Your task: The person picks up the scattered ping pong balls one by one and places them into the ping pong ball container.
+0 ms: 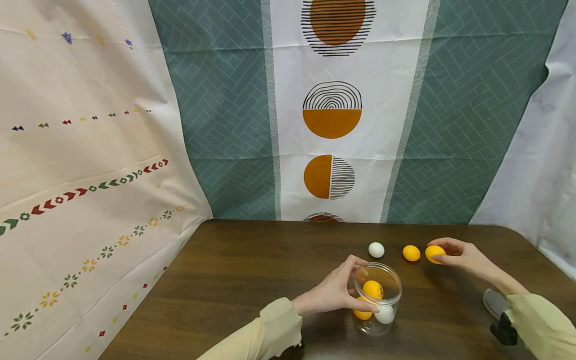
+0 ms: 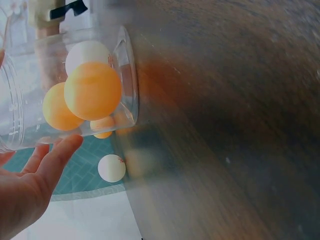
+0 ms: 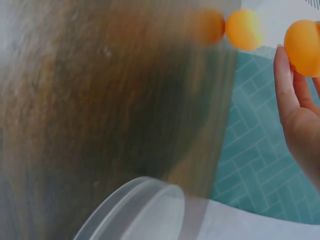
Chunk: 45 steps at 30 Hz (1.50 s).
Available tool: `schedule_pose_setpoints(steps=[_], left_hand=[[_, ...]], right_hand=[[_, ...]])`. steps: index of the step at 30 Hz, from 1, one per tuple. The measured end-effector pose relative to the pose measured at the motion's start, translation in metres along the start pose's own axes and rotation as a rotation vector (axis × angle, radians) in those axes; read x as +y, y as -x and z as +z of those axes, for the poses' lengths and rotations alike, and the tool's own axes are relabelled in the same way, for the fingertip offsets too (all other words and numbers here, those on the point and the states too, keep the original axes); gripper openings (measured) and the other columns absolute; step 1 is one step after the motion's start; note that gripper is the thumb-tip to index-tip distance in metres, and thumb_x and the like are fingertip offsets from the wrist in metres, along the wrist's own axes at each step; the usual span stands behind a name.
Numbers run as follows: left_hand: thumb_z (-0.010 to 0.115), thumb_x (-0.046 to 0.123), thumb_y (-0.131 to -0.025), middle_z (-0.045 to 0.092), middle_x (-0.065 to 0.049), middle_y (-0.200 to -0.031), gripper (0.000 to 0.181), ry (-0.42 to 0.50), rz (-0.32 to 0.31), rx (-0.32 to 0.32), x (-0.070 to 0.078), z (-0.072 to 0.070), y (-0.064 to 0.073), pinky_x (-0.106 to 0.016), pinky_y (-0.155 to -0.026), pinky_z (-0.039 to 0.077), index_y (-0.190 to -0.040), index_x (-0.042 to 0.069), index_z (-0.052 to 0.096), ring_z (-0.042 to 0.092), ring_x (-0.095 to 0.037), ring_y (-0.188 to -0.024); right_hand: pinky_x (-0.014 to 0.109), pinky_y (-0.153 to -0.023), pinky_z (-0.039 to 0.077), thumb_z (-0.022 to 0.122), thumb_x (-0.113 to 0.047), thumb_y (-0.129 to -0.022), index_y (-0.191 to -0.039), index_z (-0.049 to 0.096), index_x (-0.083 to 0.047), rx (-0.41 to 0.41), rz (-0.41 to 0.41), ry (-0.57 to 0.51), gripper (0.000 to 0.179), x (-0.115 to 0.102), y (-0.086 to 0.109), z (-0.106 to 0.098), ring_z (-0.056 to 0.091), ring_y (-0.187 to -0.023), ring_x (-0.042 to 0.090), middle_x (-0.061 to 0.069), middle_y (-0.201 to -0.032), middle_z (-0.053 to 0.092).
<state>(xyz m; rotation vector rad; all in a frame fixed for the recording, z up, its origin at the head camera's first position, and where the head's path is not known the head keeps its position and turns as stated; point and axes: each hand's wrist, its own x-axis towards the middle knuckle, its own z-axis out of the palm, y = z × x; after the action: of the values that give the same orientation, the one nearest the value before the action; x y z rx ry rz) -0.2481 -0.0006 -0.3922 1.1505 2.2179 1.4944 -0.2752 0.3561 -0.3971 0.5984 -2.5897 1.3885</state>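
Note:
My left hand grips a clear plastic jar near its rim, thumb on the near side and fingers round the far side. Inside the jar lie two orange balls and a white ball, ping-pong size. The jar's mouth is uncovered. Over to the right, my right hand pinches an orange ping-pong ball between thumb and fingers. In the right wrist view this held ball is raised off the tabletop. Just left of it, another orange ball rests on the table.
A white ball sits on the dark wooden table behind the jar. The round lid lies beside my right sleeve; its ridged edge shows large in the right wrist view. Patterned cloths hang behind and at both sides.

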Motion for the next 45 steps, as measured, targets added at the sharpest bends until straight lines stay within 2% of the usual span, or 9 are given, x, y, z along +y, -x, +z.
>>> schedule_pose_setpoints(steps=[5,13,20,27,32,45], left_hand=[[0.080,0.016,-0.069,0.047,0.004,-0.113,0.069,-0.002,0.010,0.003,0.000,0.001,0.000,-0.021,-0.071,0.046,-0.121,0.021,0.034,0.047,-0.009,-0.102],[0.080,0.016,-0.069,0.047,0.002,-0.113,0.070,-0.003,0.023,0.006,-0.002,0.001,0.000,-0.021,-0.071,0.046,-0.121,0.021,0.034,0.048,-0.009,-0.101],[0.080,0.015,-0.069,0.047,0.000,-0.114,0.069,-0.002,0.019,0.002,-0.002,0.001,0.000,-0.021,-0.071,0.046,-0.121,0.022,0.034,0.047,-0.009,-0.103],[0.080,0.015,-0.069,0.048,0.000,-0.114,0.069,-0.008,0.021,0.003,-0.001,0.001,0.000,-0.021,-0.071,0.046,-0.120,0.021,0.034,0.048,-0.009,-0.102],[0.080,0.015,-0.069,0.048,0.000,-0.113,0.069,-0.006,0.023,0.002,-0.002,0.001,-0.001,-0.021,-0.070,0.047,-0.119,0.021,0.034,0.048,-0.009,-0.102],[0.080,0.015,-0.069,0.048,0.001,-0.112,0.069,-0.005,0.020,0.001,0.000,0.001,-0.001,-0.021,-0.070,0.046,-0.120,0.020,0.035,0.048,-0.009,-0.101]], right_hand=[[0.023,-0.068,0.048,0.063,-0.006,-0.085,-0.111,0.053,0.006,-0.005,-0.021,0.033,0.031,-0.006,-0.002,0.002,0.057,-0.082,0.010,0.008,-0.098,0.060],[0.023,-0.067,0.048,0.060,0.003,-0.084,-0.110,0.052,0.009,-0.030,-0.074,-0.021,0.028,-0.014,-0.004,0.006,0.058,-0.081,0.008,0.007,-0.097,0.060],[0.025,-0.067,0.049,0.061,0.000,-0.084,-0.112,0.052,0.007,-0.046,-0.090,-0.027,0.029,-0.020,-0.005,0.007,0.059,-0.081,0.013,0.010,-0.098,0.059],[0.025,-0.068,0.049,0.060,0.006,-0.082,-0.110,0.052,0.009,-0.078,-0.162,-0.056,0.029,-0.028,-0.009,0.010,0.058,-0.084,0.012,0.012,-0.099,0.060],[0.025,-0.067,0.049,0.060,0.007,-0.082,-0.110,0.052,0.009,-0.090,-0.157,-0.044,0.030,-0.034,-0.010,0.012,0.057,-0.082,0.009,0.011,-0.099,0.060],[0.023,-0.068,0.047,0.062,0.005,-0.081,-0.111,0.052,0.006,-0.127,-0.199,-0.053,0.032,-0.042,-0.010,0.014,0.057,-0.083,0.018,0.012,-0.100,0.060]])
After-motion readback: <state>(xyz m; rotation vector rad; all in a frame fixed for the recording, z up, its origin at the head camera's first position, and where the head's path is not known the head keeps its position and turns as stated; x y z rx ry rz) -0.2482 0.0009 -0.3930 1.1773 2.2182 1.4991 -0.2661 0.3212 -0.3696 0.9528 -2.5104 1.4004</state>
